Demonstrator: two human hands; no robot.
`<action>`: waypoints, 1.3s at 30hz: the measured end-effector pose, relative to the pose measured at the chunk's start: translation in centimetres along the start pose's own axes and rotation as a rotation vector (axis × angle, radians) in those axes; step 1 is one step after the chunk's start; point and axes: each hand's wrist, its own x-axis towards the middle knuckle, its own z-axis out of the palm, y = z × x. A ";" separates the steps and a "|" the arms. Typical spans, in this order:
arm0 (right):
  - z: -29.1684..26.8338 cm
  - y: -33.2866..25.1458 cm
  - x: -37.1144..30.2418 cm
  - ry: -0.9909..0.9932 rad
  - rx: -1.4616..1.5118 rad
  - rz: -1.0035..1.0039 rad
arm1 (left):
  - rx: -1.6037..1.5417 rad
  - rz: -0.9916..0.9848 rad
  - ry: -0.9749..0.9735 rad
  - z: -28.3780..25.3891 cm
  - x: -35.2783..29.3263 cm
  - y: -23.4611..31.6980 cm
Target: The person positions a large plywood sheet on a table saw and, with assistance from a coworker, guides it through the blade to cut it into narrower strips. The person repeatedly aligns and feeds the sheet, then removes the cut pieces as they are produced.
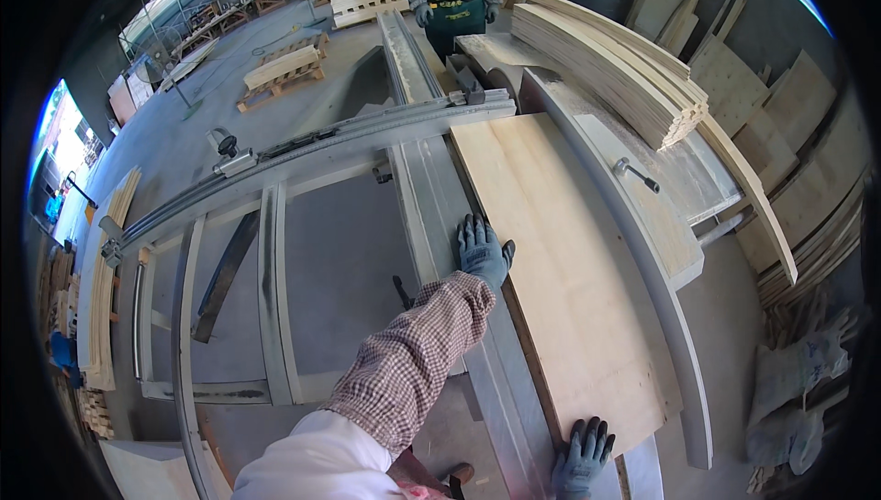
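Note:
A pale plywood board [574, 271] lies lengthwise on the sliding table saw, between the metal sliding carriage [431, 197] and the long fence [633, 252]. My left hand [484, 254], in a grey-blue work glove, rests at the board's left edge with its fingers stretched forward and its thumb toward the wood. At the near end of the board, my right hand [581, 463] wears a matching glove. Its fingers are apart and lie over the board's end, with the palm partly cut off by the lower edge.
Across the saw stands a person in a green apron [452, 0], gloved hands hanging down. Stacked plywood strips [610, 69] lie right of the fence. A metal crosscut rail [312, 142] and open frame [271, 289] extend left. A pallet with boards [283, 69] sits behind on the floor.

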 end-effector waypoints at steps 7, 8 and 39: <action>1.6 -1.9 2.3 -0.123 -0.018 0.070 | -0.161 0.026 -0.326 -1.5 3.3 -4.1; 2.1 -1.7 2.3 -0.120 -0.019 0.075 | -0.194 0.062 -0.381 -1.9 2.9 -4.7; 4.4 -7.2 19.7 -0.100 -0.066 0.046 | 0.234 -0.096 -0.560 -15.2 -10.9 -31.8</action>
